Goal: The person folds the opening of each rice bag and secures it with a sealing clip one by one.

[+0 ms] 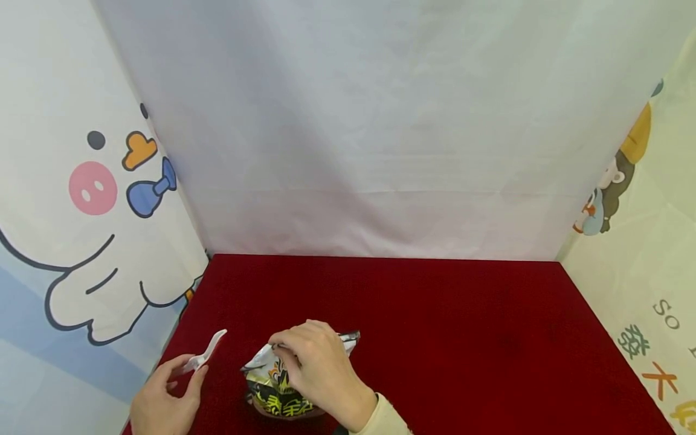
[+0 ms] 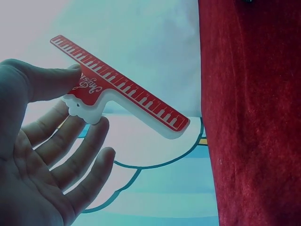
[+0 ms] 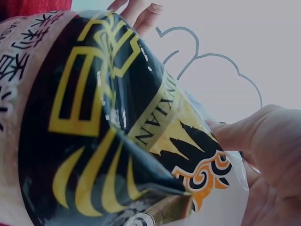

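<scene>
A long-jawed red and white clip printed with piano keys is pinched by its grip tabs between the thumb and fingers of my left hand. In the head view the clip is seen nearly edge-on, left of the bag. My right hand grips the folded top of a plastic rice bag, black and yellow with a whitish upper part. From the right wrist, the bag's printed front fills much of the view, with the right thumb pressed on its upper edge.
A dark red cloth covers the table, reaching far to the right of the bag. White fabric hangs along the back edge. Printed curtains with cartoon figures stand at the left and right sides.
</scene>
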Demonstrator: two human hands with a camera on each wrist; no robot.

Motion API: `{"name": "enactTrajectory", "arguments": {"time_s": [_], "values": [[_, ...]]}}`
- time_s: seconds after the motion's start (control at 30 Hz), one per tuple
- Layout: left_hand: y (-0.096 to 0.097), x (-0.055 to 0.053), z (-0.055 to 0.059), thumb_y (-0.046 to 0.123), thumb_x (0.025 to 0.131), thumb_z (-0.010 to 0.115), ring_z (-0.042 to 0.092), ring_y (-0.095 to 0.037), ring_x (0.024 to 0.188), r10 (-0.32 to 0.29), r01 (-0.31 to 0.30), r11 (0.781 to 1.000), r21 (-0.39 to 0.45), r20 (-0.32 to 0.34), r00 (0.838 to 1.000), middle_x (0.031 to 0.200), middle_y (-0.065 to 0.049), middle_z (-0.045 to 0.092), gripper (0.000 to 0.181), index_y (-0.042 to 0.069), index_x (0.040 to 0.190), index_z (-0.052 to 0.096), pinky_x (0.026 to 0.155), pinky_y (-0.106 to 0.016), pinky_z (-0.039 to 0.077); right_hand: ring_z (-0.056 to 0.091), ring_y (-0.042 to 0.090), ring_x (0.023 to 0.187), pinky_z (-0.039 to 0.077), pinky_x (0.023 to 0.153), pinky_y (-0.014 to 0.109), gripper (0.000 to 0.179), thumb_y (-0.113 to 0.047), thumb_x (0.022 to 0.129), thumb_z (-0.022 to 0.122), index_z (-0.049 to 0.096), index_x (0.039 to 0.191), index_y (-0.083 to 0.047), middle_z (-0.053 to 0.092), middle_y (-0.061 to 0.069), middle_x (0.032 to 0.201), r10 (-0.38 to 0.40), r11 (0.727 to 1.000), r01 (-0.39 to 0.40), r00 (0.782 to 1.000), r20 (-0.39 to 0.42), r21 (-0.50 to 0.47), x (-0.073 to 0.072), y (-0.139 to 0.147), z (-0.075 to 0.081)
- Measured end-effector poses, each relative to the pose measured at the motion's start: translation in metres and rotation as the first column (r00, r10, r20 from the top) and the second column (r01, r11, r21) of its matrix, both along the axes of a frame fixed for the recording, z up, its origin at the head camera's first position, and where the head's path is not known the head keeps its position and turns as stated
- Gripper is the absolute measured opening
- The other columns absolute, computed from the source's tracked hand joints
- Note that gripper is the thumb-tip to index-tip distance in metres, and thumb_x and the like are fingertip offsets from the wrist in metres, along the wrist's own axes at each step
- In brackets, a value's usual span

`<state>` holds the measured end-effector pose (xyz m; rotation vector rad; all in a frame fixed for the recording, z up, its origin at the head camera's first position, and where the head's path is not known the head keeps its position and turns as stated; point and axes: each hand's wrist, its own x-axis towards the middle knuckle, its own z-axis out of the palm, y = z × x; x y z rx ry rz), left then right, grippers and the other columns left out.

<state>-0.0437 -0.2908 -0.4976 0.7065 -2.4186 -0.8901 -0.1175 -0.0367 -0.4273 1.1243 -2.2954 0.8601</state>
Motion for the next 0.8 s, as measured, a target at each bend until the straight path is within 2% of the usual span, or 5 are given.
{"name": "enactTrajectory", "arguments": {"time_s": [0.13, 0.23, 0.37, 0.6, 0.8], "values": [[0.0021, 0.001, 0.0003, 0.019, 0.084, 0.09, 0.071, -0.032, 0.088, 0.012, -0.012, 1.0, -0.019, -0.018, 1.0, 0.105, -0.02, 0.079, 0.038, 0.006, 0.117, 0.077, 0.065, 0.002, 0.03, 0.075, 0.005, 0.087, 0.058, 0.088, 0.028, 0.012, -0.011, 0.092, 0.083, 0.082, 0.103, -0.018, 0.082, -0.011, 0.096, 0.008, 1.0, -0.008, 1.0, 0.017, 0.001, 0.0006, 0.0006, -0.0003], [0.003, 0.0012, 0.0001, 0.019, 0.084, 0.09, 0.065, -0.01, 0.079, 0.012, -0.013, 0.999, -0.035, -0.041, 0.999, 0.102, -0.018, 0.079, 0.037, 0.007, 0.116, 0.078, 0.065, 0.001, 0.033, 0.075, 0.004, 0.086, 0.058, 0.087, 0.027, 0.013, -0.011, 0.092, 0.083, 0.082, 0.103, -0.018, 0.082, -0.01, 0.096, 0.012, 1.0, -0.012, 1.0, 0.027, 0.004, 0.0009, 0.0008, 0.0002], [0.0031, 0.0008, -0.002, 0.018, 0.083, 0.09, 0.046, 0.017, 0.076, 0.002, -0.005, 0.999, -0.044, -0.077, 0.997, 0.1, -0.017, 0.079, 0.037, 0.007, 0.116, 0.079, 0.065, 0.0, 0.035, 0.074, 0.004, 0.085, 0.058, 0.086, 0.027, 0.014, -0.011, 0.092, 0.083, 0.083, 0.104, -0.018, 0.082, -0.01, 0.096, 0.011, 1.0, -0.011, 1.0, 0.023, 0.008, 0.0002, 0.0006, 0.0001], [0.0046, 0.0013, -0.0036, 0.019, 0.083, 0.092, 0.049, 0.012, 0.074, -0.008, 0.006, 0.999, -0.036, -0.081, 0.997, 0.099, -0.016, 0.08, 0.037, 0.007, 0.116, 0.079, 0.064, -0.001, 0.036, 0.074, 0.003, 0.084, 0.057, 0.086, 0.026, 0.013, -0.01, 0.093, 0.082, 0.083, 0.103, -0.018, 0.082, -0.011, 0.095, 0.018, 1.0, -0.018, 1.0, 0.007, -0.001, -0.0011, 0.0003, -0.0009], [0.0076, 0.003, 0.0014, 0.019, 0.082, 0.093, 0.049, 0.013, 0.075, -0.038, 0.037, 0.999, -0.01, -0.099, 0.994, 0.102, -0.016, 0.08, 0.038, 0.008, 0.116, 0.079, 0.065, -0.002, 0.039, 0.074, 0.002, 0.084, 0.057, 0.085, 0.025, 0.011, -0.01, 0.093, 0.082, 0.082, 0.103, -0.017, 0.082, -0.011, 0.095, 0.021, 1.0, -0.021, 1.0, -0.017, -0.005, -0.0019, -0.0003, -0.0025]]}}
